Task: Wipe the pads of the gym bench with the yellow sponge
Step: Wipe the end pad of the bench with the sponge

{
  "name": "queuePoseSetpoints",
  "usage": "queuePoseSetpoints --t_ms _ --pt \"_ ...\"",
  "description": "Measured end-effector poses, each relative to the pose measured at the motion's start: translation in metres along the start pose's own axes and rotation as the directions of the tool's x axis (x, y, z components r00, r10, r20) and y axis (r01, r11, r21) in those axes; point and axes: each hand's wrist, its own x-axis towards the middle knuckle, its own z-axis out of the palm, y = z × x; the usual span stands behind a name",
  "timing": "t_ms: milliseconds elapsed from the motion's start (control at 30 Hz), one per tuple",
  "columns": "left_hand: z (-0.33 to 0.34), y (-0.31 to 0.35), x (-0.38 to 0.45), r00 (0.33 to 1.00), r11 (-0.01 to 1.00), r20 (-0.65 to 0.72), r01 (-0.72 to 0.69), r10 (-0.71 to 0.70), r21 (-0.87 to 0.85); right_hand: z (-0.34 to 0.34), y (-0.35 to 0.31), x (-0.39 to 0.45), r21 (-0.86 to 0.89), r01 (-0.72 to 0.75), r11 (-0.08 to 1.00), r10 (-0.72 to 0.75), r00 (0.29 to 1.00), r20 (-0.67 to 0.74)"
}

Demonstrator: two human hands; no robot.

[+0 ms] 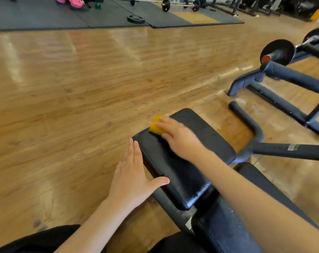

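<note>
Sponge (pixel 156 125): yellow, at the far left edge of the seat pad, centre of the frame, partly overhanging that edge; its near part is hidden under the right hand.
Right hand (pixel 178 138): palm down on the sponge, fingers laid close together over its top, pressing it to the pad; slightly blurred. Whether the thumb grips the sponge's side I cannot tell.
Left hand (pixel 132 179): flat against the left side of the seat pad, lower centre; fingers straight and pressed together, thumb spread out and resting on the pad's top edge. It holds nothing.
Seat pad (pixel 184 161): black, rectangular, running diagonally from lower centre toward the middle of the frame; shiny along the near edge.
Second pad (pixel 233 221): black, lower right, just beside the seat pad, partly covered by the right forearm.
Frame (pixel 253 130): dark tubes, right of the seat pad.
Floor (pixel 72 88): wood planks, filling the left and middle.
Mats (pixel 45 17): dark, across the top.
Barbell (pixel 166 4): on the mats, top centre; a loose plate (pixel 135 19) lies near it.
Machine (pixel 292 73): dark, upper right, well apart from the seat pad.
</note>
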Motion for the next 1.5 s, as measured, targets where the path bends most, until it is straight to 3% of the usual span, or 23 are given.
queuePoseSetpoints --t_ms 133,200,367,500,667,933,1000,1100,1167,1233,1333,1500 --pt "-0.002 0.002 -0.002 0.999 0.999 -0.002 0.036 -0.036 -0.041 0.015 -0.03 -0.038 0.036 0.181 0.983 -0.182 0.983 0.022" --pt "-0.003 0.003 -0.002 1.0 0.998 -0.007 0.017 -0.017 -0.056 0.01 -0.019 -0.045 0.029 0.198 0.98 -0.199 0.979 0.035" --pt "-0.002 0.001 0.0 1.0 0.998 -0.025 -0.013 0.012 -0.056 -0.033 0.045 -0.013 0.103 -0.112 0.988 0.13 0.973 -0.192" --pt "-0.003 0.002 0.0 0.999 0.999 -0.034 -0.02 0.018 -0.046 -0.039 0.064 0.015 0.017 -0.169 0.985 0.17 0.984 -0.055" --pt "-0.003 0.003 0.001 0.999 0.998 -0.036 -0.015 0.013 -0.062 -0.024 0.044 0.026 -0.045 -0.227 0.973 0.223 0.971 -0.081" --pt "-0.004 0.007 0.0 1.0 0.995 -0.02 0.002 -0.004 -0.1 0.012 -0.028 -0.043 0.02 0.132 0.991 -0.133 0.991 0.03" --pt "-0.004 0.007 0.0 1.0 0.996 -0.023 0.0 -0.003 -0.094 -0.005 -0.016 -0.042 0.112 0.064 0.992 -0.062 0.998 -0.021" --pt "-0.003 0.007 0.001 0.999 0.996 -0.041 -0.007 0.004 -0.091 -0.043 0.023 -0.021 0.145 -0.146 0.979 0.178 0.952 -0.248" --pt "-0.002 0.007 0.002 0.999 0.996 -0.045 -0.012 0.008 -0.086 -0.059 0.047 -0.004 0.092 -0.233 0.968 0.249 0.937 -0.246" --pt "-0.002 0.006 0.001 0.999 0.997 -0.04 -0.012 0.008 -0.08 -0.056 0.061 0.009 0.029 -0.266 0.963 0.267 0.951 -0.155" --pt "-0.002 0.005 0.0 0.999 0.999 -0.052 -0.017 0.015 -0.051 -0.024 0.048 0.005 -0.023 -0.198 0.98 0.194 0.974 -0.114" --pt "-0.003 0.004 0.0 0.999 1.0 -0.033 -0.023 0.022 -0.015 0.012 -0.011 -0.047 0.047 0.138 0.989 -0.138 0.99 -0.002"
